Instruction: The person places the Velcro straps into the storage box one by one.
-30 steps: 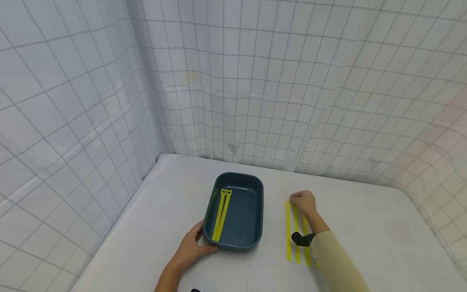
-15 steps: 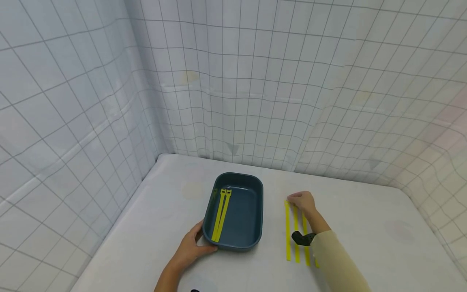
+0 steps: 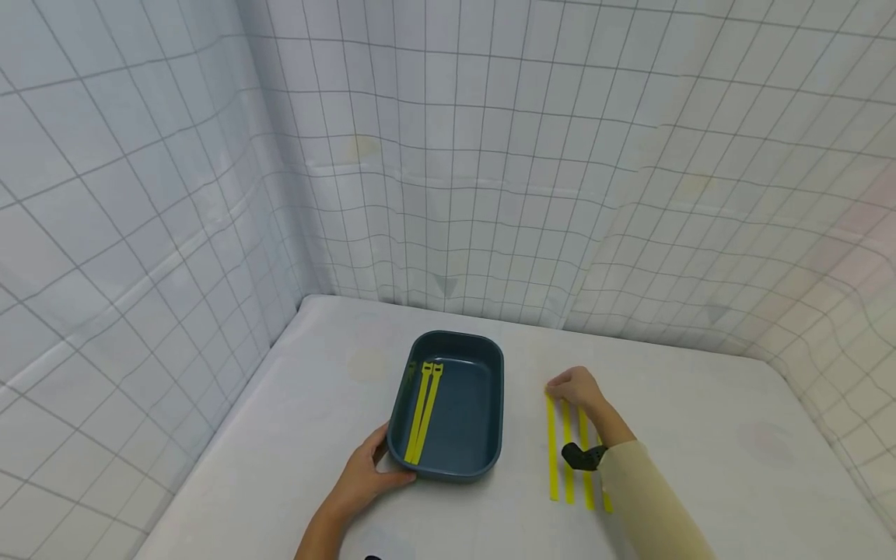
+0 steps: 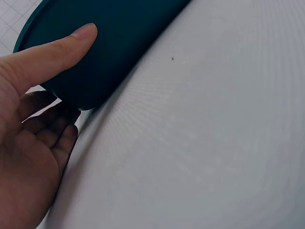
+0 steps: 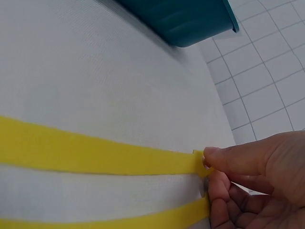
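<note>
Moved slightly left over the last second with the right hand (image 3: 579, 386), now pinching the far end of the yellow strip (image 3: 551, 451) nearest the tray (image 3: 465, 416) between thumb and fingers. Settled on this one strip, by the look of it; largely along the desk (image 3: 693, 443), outside the tray, with three other strips (image 3: 568, 443) just beside. Inside the tray, two further strips (image 3: 419, 408) close together toward its left wall. Gripping its near left corner with the left hand (image 3: 362, 478).
</note>
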The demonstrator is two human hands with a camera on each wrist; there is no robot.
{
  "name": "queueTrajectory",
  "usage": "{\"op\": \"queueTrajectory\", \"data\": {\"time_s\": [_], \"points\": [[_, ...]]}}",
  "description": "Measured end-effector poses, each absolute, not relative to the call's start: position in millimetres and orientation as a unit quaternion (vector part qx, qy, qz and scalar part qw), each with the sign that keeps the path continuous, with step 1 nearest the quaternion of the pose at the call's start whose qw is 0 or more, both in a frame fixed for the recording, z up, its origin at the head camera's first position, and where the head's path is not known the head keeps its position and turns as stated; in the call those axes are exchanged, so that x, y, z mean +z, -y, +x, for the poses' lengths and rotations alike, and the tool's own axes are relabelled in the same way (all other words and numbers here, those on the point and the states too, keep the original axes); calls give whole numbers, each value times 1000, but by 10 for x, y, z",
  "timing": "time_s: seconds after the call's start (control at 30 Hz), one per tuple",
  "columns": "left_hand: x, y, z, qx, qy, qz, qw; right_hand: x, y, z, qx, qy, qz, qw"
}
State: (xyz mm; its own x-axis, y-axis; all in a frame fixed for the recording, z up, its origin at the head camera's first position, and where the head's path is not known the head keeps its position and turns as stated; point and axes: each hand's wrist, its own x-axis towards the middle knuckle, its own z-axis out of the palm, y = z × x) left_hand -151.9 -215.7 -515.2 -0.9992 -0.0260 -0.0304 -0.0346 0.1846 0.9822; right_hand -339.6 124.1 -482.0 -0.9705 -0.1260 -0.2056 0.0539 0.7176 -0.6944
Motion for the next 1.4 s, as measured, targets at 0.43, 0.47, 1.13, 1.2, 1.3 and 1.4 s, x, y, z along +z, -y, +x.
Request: {"op": "queueTrajectory", "data": {"time_s": [0.43, 0.47, 1.13, 1.2, 1.3, 1.4], "points": [[-5136, 2153, -1516, 640, -768, -16, 5, -4822, -1252, -3338, -334, -936, -45, 107], [-5137, 2154, -1517, 641, -768, -17, 5, -4830, -1254, -3339, -335, -935, -43, 107], [-5151, 2160, -1524, 644, -765, -17, 3, -4875, -1332, -3277, -381, -920, -62, 73], [-5158, 2160, -1527, 645, -764, -17, 4, -4858, -1334, -3273, -376, -922, -61, 69], [-5167, 2159, -1529, 646, -764, -17, 3, -4847, -1335, -3271, -367, -925, -67, 66], [-5169, 2159, -1526, 647, -762, -19, 4, -4842, -1337, -3269, -367, -925, -71, 66]]}}
